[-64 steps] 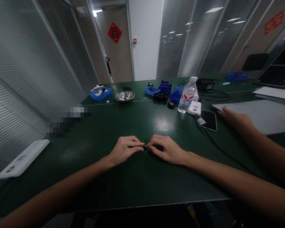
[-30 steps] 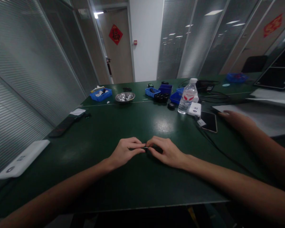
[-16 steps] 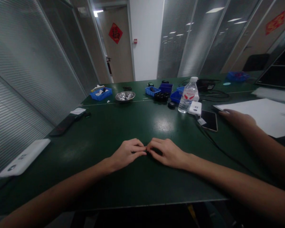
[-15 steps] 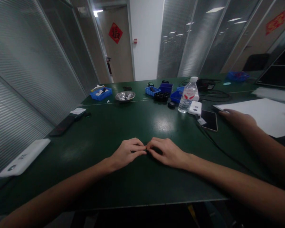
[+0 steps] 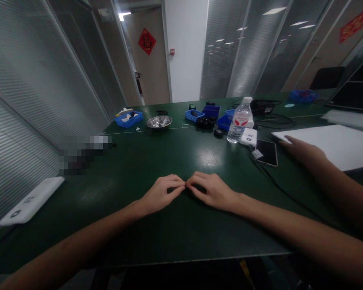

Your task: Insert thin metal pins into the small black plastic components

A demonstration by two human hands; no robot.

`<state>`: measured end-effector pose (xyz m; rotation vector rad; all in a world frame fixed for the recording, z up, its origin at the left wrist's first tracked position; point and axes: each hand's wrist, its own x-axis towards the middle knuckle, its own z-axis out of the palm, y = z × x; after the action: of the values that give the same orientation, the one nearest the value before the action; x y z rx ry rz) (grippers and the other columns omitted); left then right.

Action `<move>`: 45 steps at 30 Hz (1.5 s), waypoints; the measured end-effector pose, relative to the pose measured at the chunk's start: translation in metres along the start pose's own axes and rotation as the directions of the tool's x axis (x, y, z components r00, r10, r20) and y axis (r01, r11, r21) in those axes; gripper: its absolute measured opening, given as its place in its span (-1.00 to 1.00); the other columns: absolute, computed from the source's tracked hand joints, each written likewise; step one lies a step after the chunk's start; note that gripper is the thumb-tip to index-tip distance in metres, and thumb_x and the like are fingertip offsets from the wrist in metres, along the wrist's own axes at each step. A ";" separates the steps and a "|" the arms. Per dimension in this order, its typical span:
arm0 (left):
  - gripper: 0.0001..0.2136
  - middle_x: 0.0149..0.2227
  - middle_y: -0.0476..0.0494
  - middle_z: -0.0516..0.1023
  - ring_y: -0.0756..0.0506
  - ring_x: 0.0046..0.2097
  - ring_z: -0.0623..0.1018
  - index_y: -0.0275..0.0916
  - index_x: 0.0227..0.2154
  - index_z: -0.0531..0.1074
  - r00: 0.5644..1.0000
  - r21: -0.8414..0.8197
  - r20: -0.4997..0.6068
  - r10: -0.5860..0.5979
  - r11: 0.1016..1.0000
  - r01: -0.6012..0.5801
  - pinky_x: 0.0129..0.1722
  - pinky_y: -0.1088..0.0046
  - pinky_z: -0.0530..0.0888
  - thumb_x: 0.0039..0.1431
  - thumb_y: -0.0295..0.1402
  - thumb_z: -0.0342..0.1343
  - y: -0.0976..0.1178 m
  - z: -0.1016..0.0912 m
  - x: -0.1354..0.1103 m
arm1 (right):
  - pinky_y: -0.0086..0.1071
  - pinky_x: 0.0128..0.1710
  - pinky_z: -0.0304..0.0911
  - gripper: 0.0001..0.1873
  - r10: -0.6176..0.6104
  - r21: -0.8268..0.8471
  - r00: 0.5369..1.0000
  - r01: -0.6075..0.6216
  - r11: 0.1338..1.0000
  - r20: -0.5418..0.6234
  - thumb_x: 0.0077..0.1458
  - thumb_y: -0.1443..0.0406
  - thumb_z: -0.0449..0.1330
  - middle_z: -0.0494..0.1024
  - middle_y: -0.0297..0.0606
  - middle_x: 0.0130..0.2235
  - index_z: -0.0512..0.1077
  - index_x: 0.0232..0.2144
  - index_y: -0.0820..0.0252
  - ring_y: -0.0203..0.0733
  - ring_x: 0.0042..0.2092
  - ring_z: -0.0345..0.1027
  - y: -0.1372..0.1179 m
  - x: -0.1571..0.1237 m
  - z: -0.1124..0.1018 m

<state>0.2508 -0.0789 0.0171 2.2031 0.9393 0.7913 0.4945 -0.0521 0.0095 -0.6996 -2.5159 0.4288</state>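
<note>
Tabletop (image 5: 169, 237) spreading dark green; left hand (image 5: 159, 195) and right hand (image 5: 213, 191) meeting fingertip to fingertip over it, thumbs and fingers pinching nearly closed. Any piece between tips hiding from view; hold impossible to tell. Bottle (image 5: 239, 122) standing farther back, phone (image 5: 266, 153) lying nearby.

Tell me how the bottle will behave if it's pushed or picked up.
The bottle stands tall and narrow, so a push near its cap would probably tip it. It looks like thin clear plastic, so it may dent when squeezed.
</note>
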 end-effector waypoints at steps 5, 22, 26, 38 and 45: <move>-0.81 -0.09 -0.16 0.61 -0.10 -0.07 0.56 -0.20 -0.11 0.63 0.999 0.032 0.029 -0.030 0.999 0.029 -0.04 0.38 0.46 0.35 -0.35 0.13 -0.003 -0.001 -0.001 | -0.41 -0.31 0.26 -0.83 -0.055 -0.031 0.996 0.058 0.998 0.073 0.35 0.30 0.10 0.52 -0.22 -0.15 0.44 -0.07 0.15 -0.26 -0.27 0.41 0.002 0.000 -0.007; -0.80 -0.09 -0.12 0.64 -0.09 -0.12 0.58 -0.16 -0.09 0.64 0.993 0.015 -0.006 -0.117 0.993 0.117 -0.16 0.41 0.46 0.32 -0.27 0.17 -0.002 -0.002 -0.003 | -0.42 -0.26 0.30 -0.83 -0.030 0.037 0.998 0.028 0.999 0.056 0.37 0.28 0.08 0.52 -0.23 -0.15 0.44 -0.08 0.15 -0.27 -0.25 0.42 -0.001 -0.001 -0.006; -0.78 -0.09 -0.12 0.63 -0.11 -0.09 0.55 -0.13 -0.05 0.62 0.986 0.065 -0.098 -0.136 0.988 0.143 -0.14 0.36 0.46 0.34 -0.25 0.15 -0.008 -0.003 -0.002 | -0.41 -0.28 0.27 -0.85 -0.009 -0.033 0.999 0.011 0.999 0.049 0.35 0.30 0.09 0.52 -0.23 -0.14 0.43 -0.10 0.15 -0.26 -0.25 0.42 0.002 -0.001 -0.005; -0.66 0.10 -0.14 0.52 -0.15 0.07 0.47 -0.08 0.11 0.50 0.980 0.123 -0.096 -0.175 0.975 0.186 0.04 0.25 0.44 0.31 -0.41 0.11 -0.020 -0.007 -0.002 | -0.36 -0.25 0.26 -0.89 0.122 -0.083 0.992 -0.124 0.989 -0.024 0.29 0.33 0.13 0.53 -0.26 -0.18 0.45 -0.16 0.15 -0.23 -0.26 0.42 0.015 0.000 -0.009; -0.69 -0.54 -0.04 0.37 -0.02 -0.45 0.39 -0.28 -0.64 0.32 0.935 0.071 -0.320 -0.149 0.981 0.181 -0.39 0.45 0.32 0.15 -0.65 -0.12 -0.020 -0.022 -0.016 | -0.36 -0.28 0.25 -0.87 0.194 -0.091 0.980 -0.197 0.976 -0.043 0.31 0.31 0.13 0.54 -0.25 -0.15 0.45 -0.14 0.14 -0.23 -0.28 0.41 0.014 -0.001 -0.010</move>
<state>0.2179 -0.0738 0.0117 2.0812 1.3272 1.0540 0.5063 -0.0394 0.0120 -0.9891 -2.4576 0.3632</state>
